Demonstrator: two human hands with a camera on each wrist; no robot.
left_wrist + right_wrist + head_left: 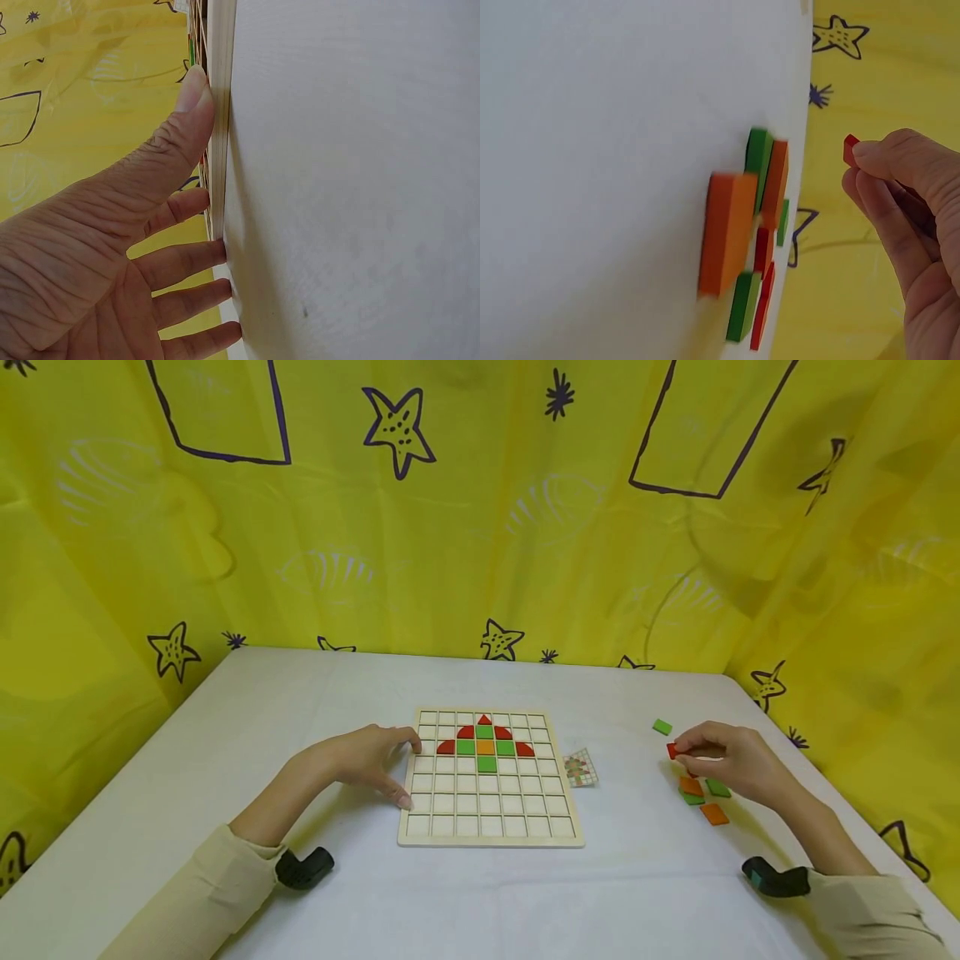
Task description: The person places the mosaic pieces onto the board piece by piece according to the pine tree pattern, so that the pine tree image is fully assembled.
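A wooden grid board (491, 842) lies on the table. Red, green and orange tiles fill several of its upper squares, with a red triangle (484, 720) at the top. My left hand (365, 760) rests at the board's left edge, thumb and index finger spread along the frame; in the left wrist view the thumb (191, 97) touches the rim. Above the table at right, my right hand (738, 764) pinches a small red tile (849, 151) between thumb and fingers; its full shape is hidden. Below that hand lie loose orange (715, 814), green (717, 787) and red (762, 251) tiles.
A small printed pattern card (581, 768) lies against the board's right side. One green tile (662, 727) sits apart, farther back. A yellow patterned curtain (465, 543) hangs behind and beside the white table (315, 910).
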